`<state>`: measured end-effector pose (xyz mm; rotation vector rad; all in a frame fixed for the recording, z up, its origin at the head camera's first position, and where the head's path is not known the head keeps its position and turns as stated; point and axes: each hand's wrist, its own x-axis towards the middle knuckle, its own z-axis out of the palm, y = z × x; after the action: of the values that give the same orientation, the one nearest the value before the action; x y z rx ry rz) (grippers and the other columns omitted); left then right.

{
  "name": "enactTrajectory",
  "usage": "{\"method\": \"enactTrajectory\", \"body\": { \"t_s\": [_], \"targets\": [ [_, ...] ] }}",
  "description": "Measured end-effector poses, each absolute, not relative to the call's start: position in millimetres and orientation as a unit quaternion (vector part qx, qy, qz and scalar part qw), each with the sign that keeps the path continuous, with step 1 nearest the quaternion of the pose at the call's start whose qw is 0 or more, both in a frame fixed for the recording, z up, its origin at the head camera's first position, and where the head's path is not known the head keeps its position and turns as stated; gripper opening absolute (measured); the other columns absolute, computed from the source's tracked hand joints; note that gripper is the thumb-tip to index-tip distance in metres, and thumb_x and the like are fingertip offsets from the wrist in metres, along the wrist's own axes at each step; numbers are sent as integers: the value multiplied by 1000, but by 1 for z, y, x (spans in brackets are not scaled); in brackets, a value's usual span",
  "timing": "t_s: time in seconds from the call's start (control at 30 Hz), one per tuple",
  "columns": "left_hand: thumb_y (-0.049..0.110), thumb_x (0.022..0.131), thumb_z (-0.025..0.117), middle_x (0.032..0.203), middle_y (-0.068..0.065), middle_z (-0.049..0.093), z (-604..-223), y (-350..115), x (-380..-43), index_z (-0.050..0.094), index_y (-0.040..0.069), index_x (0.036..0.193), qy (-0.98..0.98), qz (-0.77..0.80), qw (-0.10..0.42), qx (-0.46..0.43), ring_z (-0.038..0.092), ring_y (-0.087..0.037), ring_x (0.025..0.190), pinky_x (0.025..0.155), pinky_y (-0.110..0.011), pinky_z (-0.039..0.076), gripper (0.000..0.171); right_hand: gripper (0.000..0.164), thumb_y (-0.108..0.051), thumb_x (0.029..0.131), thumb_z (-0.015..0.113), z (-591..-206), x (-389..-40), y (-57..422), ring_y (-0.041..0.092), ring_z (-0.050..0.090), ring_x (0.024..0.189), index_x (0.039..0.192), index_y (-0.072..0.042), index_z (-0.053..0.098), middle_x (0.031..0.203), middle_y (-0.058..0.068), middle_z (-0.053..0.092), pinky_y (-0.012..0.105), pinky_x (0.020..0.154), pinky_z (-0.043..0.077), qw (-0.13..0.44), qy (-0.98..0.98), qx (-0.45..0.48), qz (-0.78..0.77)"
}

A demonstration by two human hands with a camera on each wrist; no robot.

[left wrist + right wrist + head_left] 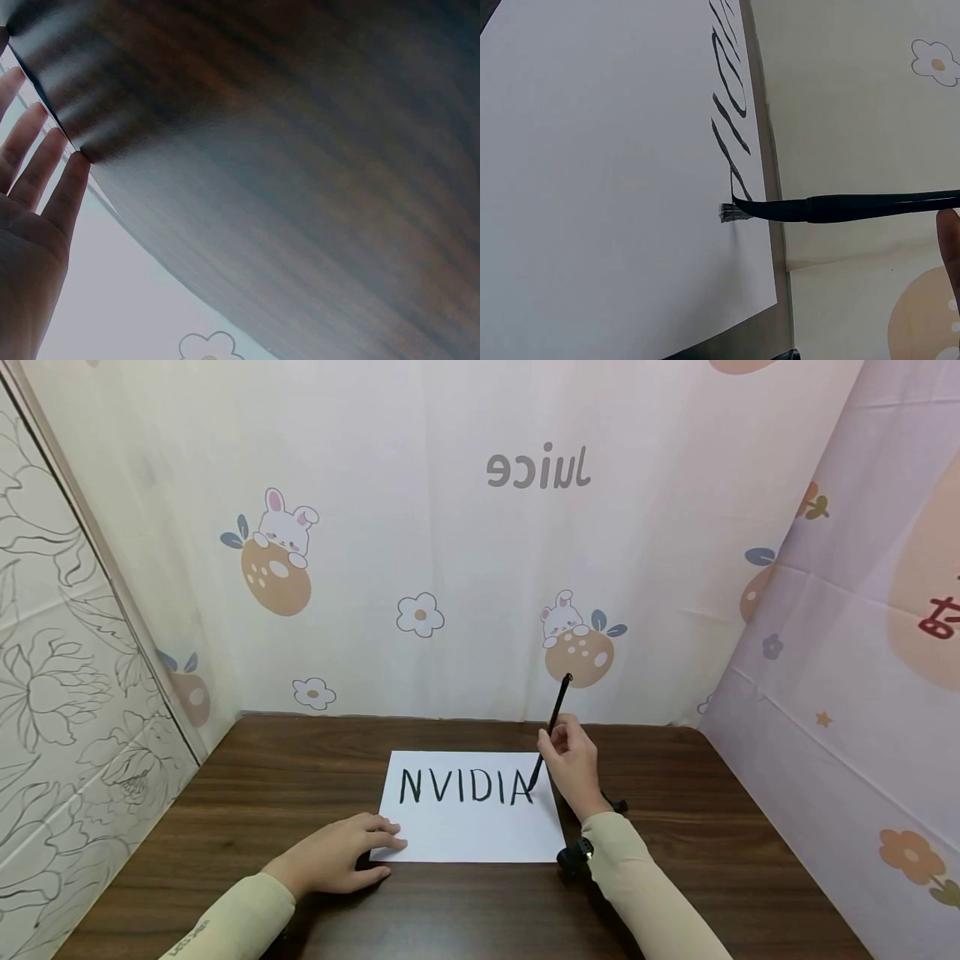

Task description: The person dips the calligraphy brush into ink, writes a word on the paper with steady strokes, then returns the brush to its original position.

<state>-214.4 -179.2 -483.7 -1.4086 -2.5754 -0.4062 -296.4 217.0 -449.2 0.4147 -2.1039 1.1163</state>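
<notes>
A white sheet of paper point(465, 837) lies on the table with "NVIDIA" lettered across it in black. My right hand point(573, 764) pinches a black writing brush point(557, 710) partway up its handle, which leans up toward the back. In the right wrist view the dark tip of the brush point(780, 211) bends against the sheet at the last letter A, by a short dry-looking black stroke point(731, 213). At the sheet's left edge my left hand point(337, 853) rests palm down, fingers spread, some fingertips over the paper. Its fingers also show in the left wrist view point(64, 199).
The dark wood table point(450, 910) ends at a pale printed curtain point(480, 668) close behind the sheet. More printed cloth point(825, 660) hangs on the right, and a flower-patterned panel point(75, 693) stands on the left. A small black device point(574, 857) sits at my right wrist.
</notes>
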Motion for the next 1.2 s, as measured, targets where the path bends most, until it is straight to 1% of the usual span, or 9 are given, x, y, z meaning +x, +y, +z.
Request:
{"method": "enactTrajectory", "body": {
  "t_s": [0.23, 0.57, 0.7, 0.77, 0.93, 1.0, 1.2],
  "targets": [
    [31, 91, 73, 127, -4, 65, -485, -180, -215, 72, 18, 122, -864, -136, 96, -476, 60, -21, 117, 95, -41, 52, 33, 14, -7, 94, 66, -442, -295, 216, 16, 56, 78, 104, -6, 56, 82, 1, 55, 19, 62, 46, 365, -801, 165, 444],
    [30, 92, 73, 128, -4, 64, -483, -180, -213, 72, 19, 123, -867, -137, 89, -472, 60, -22, 118, 95, -42, 52, 33, 17, -7, 94, 69, -433, -293, 219, 15, 51, 74, 107, -5, 57, 81, 1, 55, 16, 57, 42, 370, -788, 175, 461],
    [31, 92, 72, 128, -4, 64, -483, -180, -214, 72, 19, 123, -868, -136, 86, -470, 59, -22, 118, 95, -42, 52, 33, 18, -6, 94, 69, -430, -292, 221, 15, 52, 73, 107, -1, 58, 81, 1, 56, 15, 56, 43, 371, -785, 180, 463],
    [30, 92, 72, 128, -4, 64, -482, -180, -213, 72, 19, 123, -868, -137, 85, -470, 60, -22, 118, 95, -42, 52, 33, 18, -3, 93, 69, -428, -292, 221, 16, 52, 72, 107, 1, 58, 80, 3, 56, 14, 55, 42, 376, -782, 182, 462],
    [30, 92, 73, 128, -4, 64, -481, -179, -212, 72, 19, 123, -867, -137, 87, -471, 60, -22, 118, 95, -42, 52, 33, 19, 1, 92, 69, -424, -290, 221, 14, 52, 70, 108, -2, 59, 79, 3, 57, 14, 54, 43, 378, -780, 191, 460],
    [30, 92, 73, 128, -4, 64, -482, -179, -213, 72, 19, 123, -868, -137, 87, -470, 60, -21, 118, 95, -42, 52, 33, 19, -3, 93, 69, -422, -289, 223, 12, 53, 69, 110, -5, 59, 79, 1, 57, 16, 54, 45, 373, -783, 197, 456],
    [32, 92, 72, 128, -4, 64, -482, -179, -213, 72, 19, 123, -867, -136, 86, -471, 60, -21, 118, 95, -42, 53, 33, 20, -7, 95, 68, -415, -285, 227, 12, 54, 68, 114, -6, 60, 80, 1, 55, 18, 53, 46, 357, -789, 206, 455]
  ]
}}
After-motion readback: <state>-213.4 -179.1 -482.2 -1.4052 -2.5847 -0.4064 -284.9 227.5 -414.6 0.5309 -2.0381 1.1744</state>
